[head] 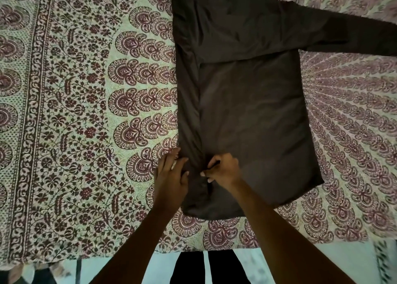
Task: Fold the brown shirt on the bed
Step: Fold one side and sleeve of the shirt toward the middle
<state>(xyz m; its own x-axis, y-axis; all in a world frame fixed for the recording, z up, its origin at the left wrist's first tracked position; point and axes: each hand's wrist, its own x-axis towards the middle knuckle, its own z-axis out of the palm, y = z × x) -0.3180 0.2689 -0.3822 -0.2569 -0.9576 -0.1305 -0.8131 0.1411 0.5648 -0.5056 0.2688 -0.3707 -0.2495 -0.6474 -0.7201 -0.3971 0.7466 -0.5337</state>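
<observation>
Patterned bedspread [86, 112], printed with maroon paisley fans and floral borders, covers the bed from the left edge to the right edge of the view, and its near hem ends just above a strip of pale floor [159, 266] at the bottom. On it lies the brown shirt [247, 116], spread lengthwise from near to far, right of the middle. Its left side is folded inward, leaving a straight folded edge running far to near along the left; a narrow overlapped strip lies just inside that edge. One sleeve [348, 39] stretches out flat to the right at the far end and runs off the frame. The shirt's near hem stops close to the bed's near edge.

Wide bare bedspread lies to the left of the shirt; a narrower band lies to its right, below the sleeve.

The left hand [171, 176] rests at the folded left edge near the hem, its fingers [171, 157] fairly straight and lying on the cloth and bedspread. The right hand [223, 170] is just beside it, fingers curled and pinching a gather of the overlapped strip. Dark trouser legs [206, 266] show below the bed's edge.
</observation>
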